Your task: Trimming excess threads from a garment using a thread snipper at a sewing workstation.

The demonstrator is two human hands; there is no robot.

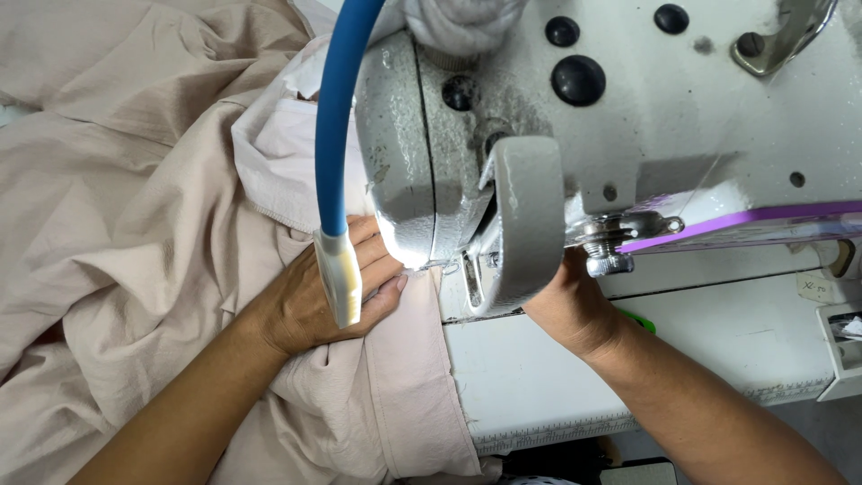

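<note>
Head view: left hand point(314, 292) flat on beige fabric point(135, 224).

We see a sewing workshop: industrial sewing machine point(628, 117) on a white table point(682, 350), blue lamp arm point(337, 117), heaps of beige fabric point(126, 224).

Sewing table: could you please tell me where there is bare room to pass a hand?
The white table top lies bare right of the right hand, below the grey sewing machine. Beige fabric and the left hand crowd the left.
</note>
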